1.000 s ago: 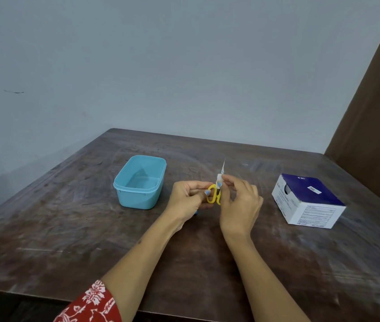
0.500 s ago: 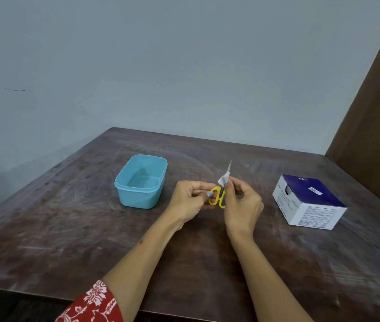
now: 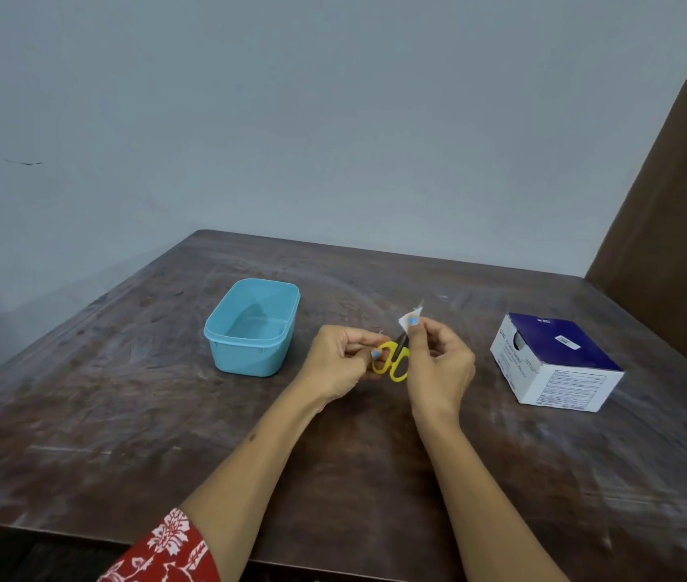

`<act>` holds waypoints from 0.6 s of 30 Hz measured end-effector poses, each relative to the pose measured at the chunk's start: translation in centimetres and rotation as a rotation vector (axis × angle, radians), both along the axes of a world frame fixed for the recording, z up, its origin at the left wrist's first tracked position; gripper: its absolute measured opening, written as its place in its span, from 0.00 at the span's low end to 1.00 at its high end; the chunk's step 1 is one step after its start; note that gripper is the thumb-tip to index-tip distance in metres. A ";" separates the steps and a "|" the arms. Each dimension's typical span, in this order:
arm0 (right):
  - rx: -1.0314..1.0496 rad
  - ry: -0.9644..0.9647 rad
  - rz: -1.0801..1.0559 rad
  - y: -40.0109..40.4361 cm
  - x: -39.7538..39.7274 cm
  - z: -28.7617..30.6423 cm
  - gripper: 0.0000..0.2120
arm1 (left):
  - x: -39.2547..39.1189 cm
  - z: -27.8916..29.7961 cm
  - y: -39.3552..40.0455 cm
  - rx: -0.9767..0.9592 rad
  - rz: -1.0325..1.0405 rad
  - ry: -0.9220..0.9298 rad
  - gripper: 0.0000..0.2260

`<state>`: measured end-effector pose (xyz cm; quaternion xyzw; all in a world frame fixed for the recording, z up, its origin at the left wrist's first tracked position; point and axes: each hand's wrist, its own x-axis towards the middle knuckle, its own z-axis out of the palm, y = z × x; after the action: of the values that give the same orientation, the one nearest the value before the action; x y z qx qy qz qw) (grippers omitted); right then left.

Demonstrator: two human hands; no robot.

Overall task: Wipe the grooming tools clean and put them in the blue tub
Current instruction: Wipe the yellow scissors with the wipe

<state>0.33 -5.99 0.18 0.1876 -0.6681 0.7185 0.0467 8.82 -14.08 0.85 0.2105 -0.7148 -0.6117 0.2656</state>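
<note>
A dark, scuffed wooden table [image 3: 123,413] carries 2 things: an open blue tub [image 3: 251,327] at the left and a white-and-navy box [image 3: 556,363] well apart at the right.

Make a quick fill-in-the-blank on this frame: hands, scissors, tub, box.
1. The left hand holds the small scissors by their ____ handles.
2. The right hand pinches a white wipe around the scissors' ____.
3. The blue tub stands to the ____ of both hands.
4. The blue-and-white box rests on the wooden ____.

Missing words: yellow; blades; left; table
</note>
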 end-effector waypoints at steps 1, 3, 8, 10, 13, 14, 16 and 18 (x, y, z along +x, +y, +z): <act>0.016 0.004 0.014 0.0 0.1 -0.1 0.06 | 0.0 0.0 -0.1 -0.013 0.017 -0.001 0.11; 0.021 0.004 0.014 0.1 0.0 0.0 0.06 | -0.1 0.0 -0.2 -0.039 0.026 -0.013 0.11; -0.053 0.004 -0.095 0.3 -0.2 0.5 0.05 | -0.1 -0.2 -0.1 -0.098 -0.010 -0.054 0.12; -0.037 0.009 -0.081 0.2 -0.2 0.4 0.06 | 0.0 -0.2 -0.1 -0.100 -0.009 -0.055 0.12; 0.015 0.018 -0.024 0.0 -0.1 0.1 0.07 | -0.1 -0.3 -0.5 -0.108 0.033 -0.044 0.12; 0.023 0.018 -0.017 0.0 -0.1 0.0 0.07 | -0.1 -0.3 -0.5 -0.106 0.038 -0.045 0.12; 0.024 0.026 -0.038 0.0 -0.2 0.0 0.07 | -0.1 -0.3 -0.5 -0.095 0.020 -0.047 0.12; 0.009 0.035 -0.086 0.1 -0.3 0.1 0.06 | 0.0 -0.2 -0.3 -0.084 -0.010 -0.052 0.11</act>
<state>-0.01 -5.86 0.31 0.1714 -0.6777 0.7096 0.0882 8.82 -14.42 0.61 0.2117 -0.7475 -0.5767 0.2525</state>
